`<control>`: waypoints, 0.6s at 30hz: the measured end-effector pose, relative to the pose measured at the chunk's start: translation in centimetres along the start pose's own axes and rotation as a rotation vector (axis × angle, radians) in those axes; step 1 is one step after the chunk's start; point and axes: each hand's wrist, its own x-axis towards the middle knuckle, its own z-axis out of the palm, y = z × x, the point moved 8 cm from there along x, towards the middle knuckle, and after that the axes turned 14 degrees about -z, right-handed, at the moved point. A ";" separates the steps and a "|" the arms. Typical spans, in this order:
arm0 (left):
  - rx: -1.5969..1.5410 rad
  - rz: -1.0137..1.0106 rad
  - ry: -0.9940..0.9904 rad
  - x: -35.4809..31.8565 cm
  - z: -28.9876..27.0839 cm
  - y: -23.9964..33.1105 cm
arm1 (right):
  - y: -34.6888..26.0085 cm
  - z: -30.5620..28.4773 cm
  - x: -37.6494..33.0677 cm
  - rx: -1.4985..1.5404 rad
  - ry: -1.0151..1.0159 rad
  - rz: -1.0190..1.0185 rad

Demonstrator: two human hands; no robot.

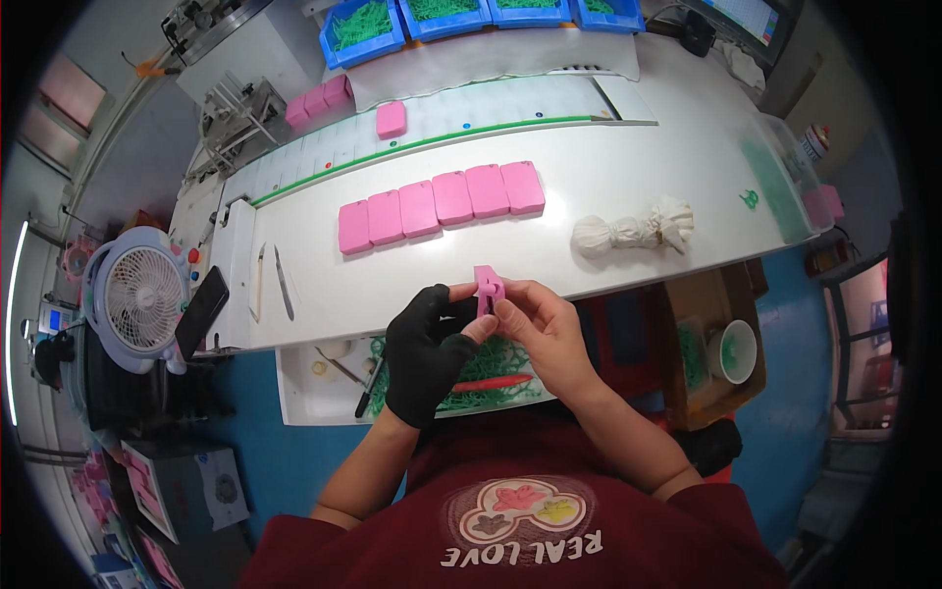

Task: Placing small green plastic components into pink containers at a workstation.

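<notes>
Gripping pink block (488, 287) w/ both hands

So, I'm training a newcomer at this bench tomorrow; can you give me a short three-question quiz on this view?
1. True or false: the left hand wears a black glove.
2. How many pink blocks lie in the row on the white table?
3. The small pink piece is held by: A) left hand only, B) right hand only, C) both hands.

Key: 1 true; 2 six; 3 C.
</notes>
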 end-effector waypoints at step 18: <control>0.040 0.075 0.061 0.6 -0.2 -0.5 | 0.3 -2.2 0.4 -0.069 0.106 -0.023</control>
